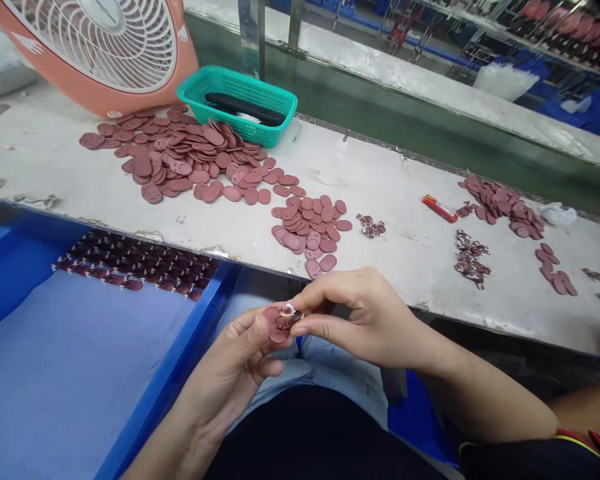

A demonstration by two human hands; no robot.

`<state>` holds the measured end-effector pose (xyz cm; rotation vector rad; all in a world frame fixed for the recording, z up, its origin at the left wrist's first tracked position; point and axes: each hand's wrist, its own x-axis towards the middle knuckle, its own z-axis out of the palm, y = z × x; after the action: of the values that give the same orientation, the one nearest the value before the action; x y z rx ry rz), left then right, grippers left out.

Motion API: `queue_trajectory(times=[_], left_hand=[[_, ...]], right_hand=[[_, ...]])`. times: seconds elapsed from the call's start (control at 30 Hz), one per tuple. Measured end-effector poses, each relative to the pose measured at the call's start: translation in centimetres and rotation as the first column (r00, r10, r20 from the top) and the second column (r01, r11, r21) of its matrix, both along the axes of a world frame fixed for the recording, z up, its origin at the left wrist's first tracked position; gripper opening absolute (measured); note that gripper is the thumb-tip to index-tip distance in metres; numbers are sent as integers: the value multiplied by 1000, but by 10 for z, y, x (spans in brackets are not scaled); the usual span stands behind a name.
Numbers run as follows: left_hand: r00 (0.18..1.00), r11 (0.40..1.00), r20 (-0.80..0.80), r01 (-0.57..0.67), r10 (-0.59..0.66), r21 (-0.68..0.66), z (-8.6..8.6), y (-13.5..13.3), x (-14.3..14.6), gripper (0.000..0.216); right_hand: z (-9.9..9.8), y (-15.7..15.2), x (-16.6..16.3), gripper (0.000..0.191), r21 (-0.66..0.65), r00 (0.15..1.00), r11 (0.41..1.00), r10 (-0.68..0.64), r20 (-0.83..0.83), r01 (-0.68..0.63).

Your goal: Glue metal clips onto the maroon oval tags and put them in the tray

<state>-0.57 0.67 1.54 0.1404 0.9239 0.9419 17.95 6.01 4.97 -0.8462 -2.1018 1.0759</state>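
Well, shows a salmon-pink plastic fan with a white grille [130, 73] at the upper left of a scuffed white tabletop [370, 157], just beside a teal perforated plastic basket [270, 137] containing long black things [245, 109]. Spreads before both a large heap of flat dusty-red ovals [190, 157], then a smaller pile of matching ovals [310, 223], small crinkled brown-and-white bits [371, 227] and a red stick-shaped object with a pale label [439, 209]. Places the tabletop's chipped front edge between these piles and the lap, with a deep blue plastic tray [15, 267] at left, lined with a smooth pale-blue sheet [70, 360] and bearing close rows of dark-red pieces [140, 260]. Keeps a smooth, round-edged dusty-red oval piece [275, 327] above the lap, near the tabletop edge, pinched between thumb and curled fingers of the left hand [245, 357]. Reaches in from the right with the right hand [350, 313], wrist bent, thumb and forefinger closed on a small dark-brown fitting with a white tip [295, 317], touching the oval piece.
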Motion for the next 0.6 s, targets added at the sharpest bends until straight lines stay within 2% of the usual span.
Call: queue_trajectory(times=[0.17,0.43,0.6], left_hand=[[999,999,44,30,-31,16,-11,0,-3,29],[996,999,78,41,-42,9,-17,-2,-6,27],[995,998,84,61,-62,14,-11,-2,-5,29]], right_hand=[[0,2,0,8,98,998,995,28,56,-34],[-2,6,-2,8,38,998,997,69,-14,-68],[-2,6,-1,10,33,995,995,100,-24,-99]])
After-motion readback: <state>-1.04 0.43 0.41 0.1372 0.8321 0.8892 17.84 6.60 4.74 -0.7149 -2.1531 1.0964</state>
